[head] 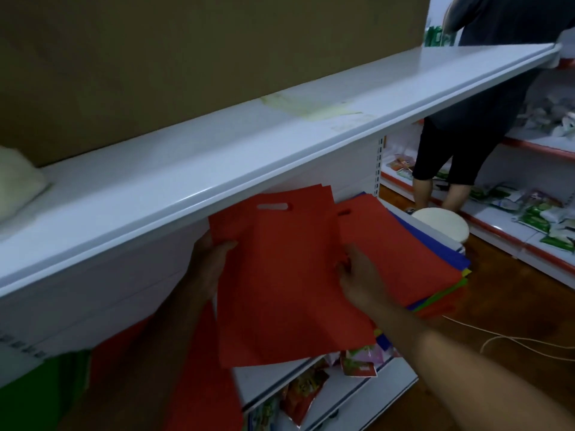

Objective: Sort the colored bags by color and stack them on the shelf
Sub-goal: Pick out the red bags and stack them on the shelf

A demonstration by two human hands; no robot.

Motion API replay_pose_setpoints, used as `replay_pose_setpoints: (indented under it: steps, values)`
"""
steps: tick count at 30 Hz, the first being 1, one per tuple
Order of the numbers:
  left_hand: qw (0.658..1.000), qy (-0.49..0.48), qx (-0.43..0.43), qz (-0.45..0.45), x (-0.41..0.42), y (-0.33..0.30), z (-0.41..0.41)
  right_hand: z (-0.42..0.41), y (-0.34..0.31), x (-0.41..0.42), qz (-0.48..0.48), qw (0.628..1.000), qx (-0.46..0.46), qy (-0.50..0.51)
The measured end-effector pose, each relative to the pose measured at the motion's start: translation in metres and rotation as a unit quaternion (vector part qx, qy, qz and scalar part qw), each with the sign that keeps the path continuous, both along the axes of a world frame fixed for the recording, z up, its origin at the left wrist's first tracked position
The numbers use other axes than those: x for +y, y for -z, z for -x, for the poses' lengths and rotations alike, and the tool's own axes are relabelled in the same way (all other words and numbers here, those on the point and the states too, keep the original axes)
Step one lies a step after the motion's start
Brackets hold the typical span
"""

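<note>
Your left hand (211, 259) grips the left edge of a red bag (280, 275), thumb curled over the front of the fabric, and your right hand (361, 275) pinches the same bag at its right edge, so the two hands hold it spread between them, tilted, just under the lip of the white upper shelf (280, 144). The bag's cut-out handle points up toward that lip. Behind it and to the right, a mixed pile of bags (435, 269) lies on the lower shelf, with another red bag (389, 237) on top and blue, yellow and green edges showing beneath, so most of the sorting looks undone. At lower left a green bag (40, 393) and more red fabric (199, 384) hang or lie close to you; these may be the started colour stacks, though blur there makes it hard to tell. The upper shelf is bare along most of its length, apart from some pale tape marks and a pale cushion-like object (15, 185) at far left. Its front edge overhangs your hands closely, leaving little headroom. Snack packets (305, 390) crowd the shelf below. To your right, another person (466, 126) and a round stool (441, 225) limit room.
</note>
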State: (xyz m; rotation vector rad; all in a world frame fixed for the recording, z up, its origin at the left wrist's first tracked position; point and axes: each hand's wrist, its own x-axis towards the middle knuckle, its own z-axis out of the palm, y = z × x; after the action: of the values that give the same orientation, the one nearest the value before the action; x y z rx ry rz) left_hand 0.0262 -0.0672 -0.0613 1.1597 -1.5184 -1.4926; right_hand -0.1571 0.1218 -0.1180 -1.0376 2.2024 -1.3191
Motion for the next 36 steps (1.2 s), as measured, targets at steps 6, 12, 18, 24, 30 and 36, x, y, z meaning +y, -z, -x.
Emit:
replay_pose_setpoints:
  steps: [6, 12, 18, 24, 30, 36]
  values:
    - [0.997, -0.027, -0.041, 0.056, 0.004, -0.014, -0.06, -0.041, -0.011, -0.016, 0.02, 0.998, 0.054, -0.032]
    - [0.993, -0.061, -0.059, 0.08, 0.028, -0.031, -0.102, -0.065, -0.018, -0.014, 0.046, 0.994, 0.083, -0.054]
    - [0.98, -0.088, -0.115, 0.137, 0.046, -0.036, -0.131, -0.096, -0.025, -0.008, 0.021, 0.995, 0.045, -0.085]
    - [0.954, -0.152, -0.205, 0.156, 0.031, -0.029, -0.18, -0.14, -0.036, -0.018, 0.063, 0.994, 0.024, -0.09]
    - [0.933, -0.164, -0.253, 0.195, 0.029, -0.019, -0.219, -0.171, -0.028, -0.023, 0.009, 0.988, 0.012, -0.154]
    - [0.944, -0.152, -0.269, 0.113, 0.031, -0.008, -0.242, -0.196, -0.024, -0.034, -0.023, 0.974, -0.036, -0.223]
